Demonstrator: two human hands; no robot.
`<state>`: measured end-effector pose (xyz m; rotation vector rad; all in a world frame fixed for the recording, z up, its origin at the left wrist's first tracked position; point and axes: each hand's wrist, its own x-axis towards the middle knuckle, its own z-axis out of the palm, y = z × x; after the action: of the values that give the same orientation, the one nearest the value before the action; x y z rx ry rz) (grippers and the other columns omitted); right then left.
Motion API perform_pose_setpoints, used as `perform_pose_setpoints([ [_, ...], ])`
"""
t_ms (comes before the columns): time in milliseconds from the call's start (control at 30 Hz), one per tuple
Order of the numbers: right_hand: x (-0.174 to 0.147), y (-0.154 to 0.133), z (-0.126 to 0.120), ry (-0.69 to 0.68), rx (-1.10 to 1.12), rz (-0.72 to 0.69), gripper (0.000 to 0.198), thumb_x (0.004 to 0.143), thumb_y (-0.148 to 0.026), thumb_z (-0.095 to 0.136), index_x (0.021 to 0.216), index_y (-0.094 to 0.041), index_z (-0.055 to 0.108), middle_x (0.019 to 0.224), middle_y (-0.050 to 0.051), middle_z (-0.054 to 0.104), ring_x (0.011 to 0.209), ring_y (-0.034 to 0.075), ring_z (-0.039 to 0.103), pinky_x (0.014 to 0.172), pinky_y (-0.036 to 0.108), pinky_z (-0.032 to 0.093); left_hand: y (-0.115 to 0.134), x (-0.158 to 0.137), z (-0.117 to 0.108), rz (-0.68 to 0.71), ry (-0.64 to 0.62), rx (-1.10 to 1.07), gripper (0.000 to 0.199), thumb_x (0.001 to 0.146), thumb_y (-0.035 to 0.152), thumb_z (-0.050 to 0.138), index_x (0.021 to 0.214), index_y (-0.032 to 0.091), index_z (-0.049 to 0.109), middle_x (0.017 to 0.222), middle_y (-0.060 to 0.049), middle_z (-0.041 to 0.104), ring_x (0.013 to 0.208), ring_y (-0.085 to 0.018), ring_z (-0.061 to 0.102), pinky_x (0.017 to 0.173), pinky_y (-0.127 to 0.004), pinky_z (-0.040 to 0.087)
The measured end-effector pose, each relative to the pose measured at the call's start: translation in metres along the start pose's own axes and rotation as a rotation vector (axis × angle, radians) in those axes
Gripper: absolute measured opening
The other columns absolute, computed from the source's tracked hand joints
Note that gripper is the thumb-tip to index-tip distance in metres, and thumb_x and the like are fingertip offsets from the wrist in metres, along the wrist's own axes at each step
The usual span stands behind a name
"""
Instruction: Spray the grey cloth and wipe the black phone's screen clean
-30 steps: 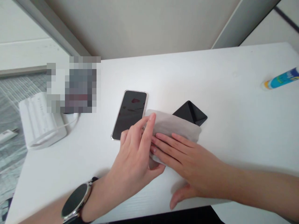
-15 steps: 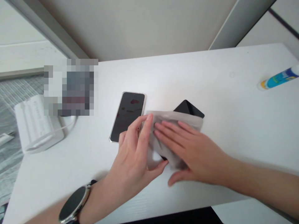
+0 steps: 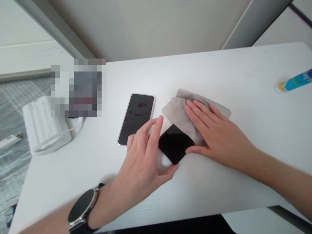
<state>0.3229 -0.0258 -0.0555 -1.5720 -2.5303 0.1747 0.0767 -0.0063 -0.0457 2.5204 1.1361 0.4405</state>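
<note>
A black phone (image 3: pixel 175 143) with a glossy screen lies slantwise on the white desk, its far part hidden under a grey cloth (image 3: pixel 178 110). My left hand (image 3: pixel 143 152) steadies the phone's near end, the thumb at the bottom corner and the fingers by its left edge. Flat on the cloth rests my right hand (image 3: pixel 216 133), fingers stretched out and thumb spread beside the phone's edge. A second phone (image 3: pixel 136 113) in a clear case lies face up beyond my left hand, with reddish marks on its dark screen. A round watch (image 3: pixel 81 204) is on my left wrist.
At the left edge of the white desk (image 3: pixel 109 123) lies a white box-like thing (image 3: pixel 46 130) with a cable, near a pixelated patch. A blue tube-shaped bottle (image 3: pixel 298 81) stands at the far right. A grey panel (image 3: pixel 156 29) rises behind the desk.
My right hand has slid the cloth away from me and to the right, uncovering the near part of the black phone. My left hand stays at the phone's corner.
</note>
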Motion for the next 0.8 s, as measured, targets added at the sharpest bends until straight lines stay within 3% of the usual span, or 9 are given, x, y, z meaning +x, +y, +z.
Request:
perform_pose_setpoints([
  [67,-0.001,-0.003,0.001,0.007,0.006,-0.018,0.116,0.089,-0.087,0.032,0.160,0.004,0.025,0.169,0.025,0.024,0.158,0.041,0.019,0.127,0.061,0.019,0.000,-0.001,0.000,0.001,-0.001,0.001,0.119,0.081,0.043,0.082,0.166,0.017,0.001,0.158,-0.024,0.038,0.140,-0.040,0.046,0.109,-0.052,0.044],
  [200,-0.006,-0.024,0.005,-0.060,0.123,-0.354,0.114,0.088,-0.089,0.030,0.161,-0.002,0.028,0.170,0.017,0.026,0.159,0.031,0.021,0.130,0.049,0.020,-0.001,0.000,0.001,0.025,0.017,0.015,0.117,0.081,0.043,0.080,0.165,0.014,0.003,0.157,-0.026,0.038,0.143,-0.041,0.042,0.109,-0.054,0.043],
  [233,-0.006,-0.024,0.005,-0.067,0.138,-0.384,0.111,0.089,-0.088,0.030,0.161,-0.003,0.028,0.170,0.015,0.027,0.159,0.029,0.023,0.130,0.046,0.020,-0.001,0.000,0.001,0.029,0.021,0.017,0.117,0.081,0.043,0.079,0.165,0.014,0.004,0.156,-0.026,0.039,0.143,-0.041,0.042,0.109,-0.054,0.043],
  [300,-0.004,-0.016,0.003,-0.055,0.122,-0.298,0.105,0.093,-0.084,0.031,0.162,-0.005,0.027,0.170,0.015,0.028,0.158,0.028,0.025,0.130,0.047,0.021,-0.001,0.000,0.001,0.025,0.018,0.015,0.118,0.081,0.044,0.080,0.166,0.015,0.003,0.156,-0.025,0.040,0.143,-0.040,0.043,0.109,-0.053,0.043],
  [433,0.001,0.006,-0.001,0.006,0.022,-0.014,0.108,0.093,-0.083,0.033,0.162,0.000,0.024,0.168,0.024,0.026,0.157,0.040,0.023,0.126,0.061,0.022,-0.001,0.001,0.000,0.005,-0.002,0.005,0.117,0.082,0.043,0.081,0.166,0.018,0.004,0.156,-0.023,0.040,0.140,-0.039,0.046,0.109,-0.051,0.043],
  [533,-0.002,-0.004,0.002,-0.017,0.017,-0.140,0.116,0.089,-0.088,0.031,0.162,0.001,0.023,0.170,0.023,0.022,0.159,0.040,0.019,0.128,0.059,0.019,0.000,0.001,0.000,0.007,0.004,0.015,0.117,0.079,0.043,0.083,0.165,0.016,0.008,0.156,-0.024,0.040,0.137,-0.039,0.048,0.108,-0.051,0.045],
  [600,-0.004,-0.015,0.004,-0.053,0.046,-0.310,0.114,0.089,-0.089,0.028,0.162,-0.002,0.023,0.172,0.018,0.020,0.160,0.034,0.018,0.129,0.052,0.019,-0.001,0.001,0.000,0.016,0.010,0.023,0.117,0.078,0.042,0.083,0.165,0.014,0.009,0.156,-0.025,0.040,0.138,-0.040,0.047,0.107,-0.051,0.045],
  [667,-0.004,-0.017,0.003,-0.066,0.067,-0.379,0.108,0.092,-0.086,0.026,0.163,-0.005,0.024,0.172,0.013,0.021,0.160,0.028,0.020,0.130,0.046,0.019,-0.001,0.001,0.000,0.028,0.013,0.027,0.118,0.077,0.042,0.083,0.164,0.013,0.010,0.156,-0.025,0.039,0.139,-0.040,0.045,0.108,-0.051,0.045],
  [800,0.001,0.000,0.000,-0.016,0.017,-0.113,0.103,0.096,-0.081,0.030,0.162,-0.002,0.024,0.170,0.019,0.025,0.158,0.034,0.024,0.128,0.054,0.021,0.000,0.001,0.000,0.012,0.005,0.028,0.116,0.079,0.044,0.083,0.164,0.014,0.011,0.157,-0.025,0.038,0.139,-0.039,0.046,0.109,-0.051,0.044],
])
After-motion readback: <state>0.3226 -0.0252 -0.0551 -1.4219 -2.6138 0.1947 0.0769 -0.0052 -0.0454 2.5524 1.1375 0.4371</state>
